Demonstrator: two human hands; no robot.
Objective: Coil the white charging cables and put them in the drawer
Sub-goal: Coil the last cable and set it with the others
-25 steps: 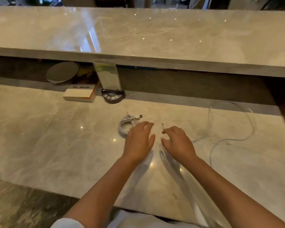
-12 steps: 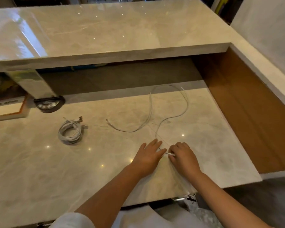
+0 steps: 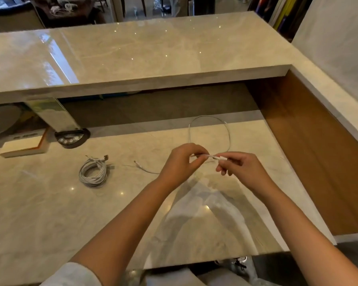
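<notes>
A loose white charging cable [image 3: 227,131] lies in a loop on the marble desk [image 3: 50,213]. Its near end is lifted off the desk between my hands. My right hand [image 3: 241,168] pinches the white plug end. My left hand [image 3: 183,162] pinches the cord just left of it. The cable's other plug [image 3: 137,163] rests on the desk to the left of my left hand. A second white cable [image 3: 93,172], coiled into a bundle, sits on the desk further left. No drawer is in view.
A raised marble counter [image 3: 153,58] overhangs the back of the desk. A black round-based stand [image 3: 71,138] and a white-and-orange box [image 3: 24,147] sit at the back left. A wooden side panel [image 3: 318,151] bounds the desk on the right.
Both hands have risen from the desk surface, lifting the cable's end. The right hand now holds the plug in the air and the left has closed on the cord beside it.
</notes>
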